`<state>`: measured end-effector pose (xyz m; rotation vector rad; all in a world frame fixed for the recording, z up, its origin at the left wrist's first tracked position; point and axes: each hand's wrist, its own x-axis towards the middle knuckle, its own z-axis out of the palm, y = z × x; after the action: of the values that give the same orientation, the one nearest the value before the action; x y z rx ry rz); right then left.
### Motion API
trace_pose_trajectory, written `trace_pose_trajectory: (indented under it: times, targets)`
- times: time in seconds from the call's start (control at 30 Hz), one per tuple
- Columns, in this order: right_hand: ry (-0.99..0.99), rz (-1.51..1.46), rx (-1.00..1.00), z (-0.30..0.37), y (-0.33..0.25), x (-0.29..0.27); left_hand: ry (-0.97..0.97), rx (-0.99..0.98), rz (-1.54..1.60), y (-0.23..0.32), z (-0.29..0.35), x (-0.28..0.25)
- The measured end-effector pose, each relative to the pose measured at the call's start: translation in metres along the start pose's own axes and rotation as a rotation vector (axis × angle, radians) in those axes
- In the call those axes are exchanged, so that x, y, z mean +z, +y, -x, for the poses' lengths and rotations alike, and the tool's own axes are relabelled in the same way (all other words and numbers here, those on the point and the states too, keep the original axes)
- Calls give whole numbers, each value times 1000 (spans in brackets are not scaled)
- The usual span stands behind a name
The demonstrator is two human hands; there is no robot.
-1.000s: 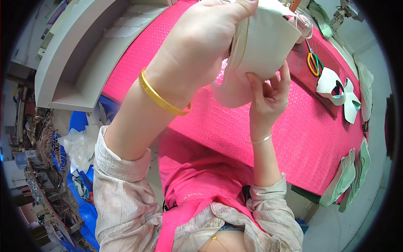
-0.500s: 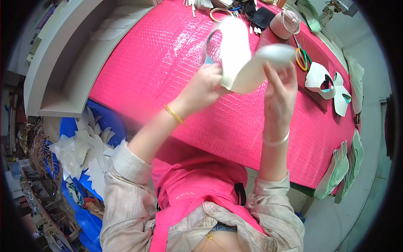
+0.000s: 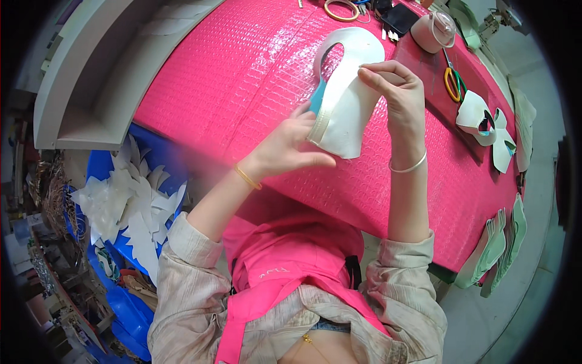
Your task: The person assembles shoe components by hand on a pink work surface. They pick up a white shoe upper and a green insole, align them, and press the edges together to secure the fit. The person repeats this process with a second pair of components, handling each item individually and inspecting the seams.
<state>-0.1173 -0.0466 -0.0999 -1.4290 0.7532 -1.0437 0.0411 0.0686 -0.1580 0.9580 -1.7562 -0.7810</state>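
Observation:
A white shoe upper (image 3: 350,91) with light-blue lining and a beige seam strip is held up over the pink table. My right hand (image 3: 401,100) pinches its right edge between thumb and fingers. At the seam end, my left hand (image 3: 288,145) touches the upper's left edge with its fingers, and its thumb stretches apart below. Parts of the left fingers are hidden behind the upper. On the right side of the table lie two more white pieces, a cut-out upper (image 3: 474,118) and a smaller piece (image 3: 502,142).
Pink textured sheeting (image 3: 242,67) covers the table. Scissors (image 3: 451,82) with yellow and green handles and a lidded pale pot (image 3: 433,31) stand on the right. A tape roll (image 3: 341,8) lies at the back. White scraps fill a blue bin (image 3: 167,145); a grey shelf (image 3: 79,130) borders the left.
The upper has turned more upright in my hands. My right hand has shifted to a pinch on its edge, and my left thumb has spread away from it.

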Motion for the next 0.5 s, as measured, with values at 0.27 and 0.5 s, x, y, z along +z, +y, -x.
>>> trace_pose_trajectory:
  times: [0.27, 0.5]
  targets:
    - [-88, -22, 158, 21, 31, 18, -54, -81, 57, 5, 30, -6]
    - [-151, 527, -294, 30, 38, 32, 294, -539, 838, 18, 1, 13]
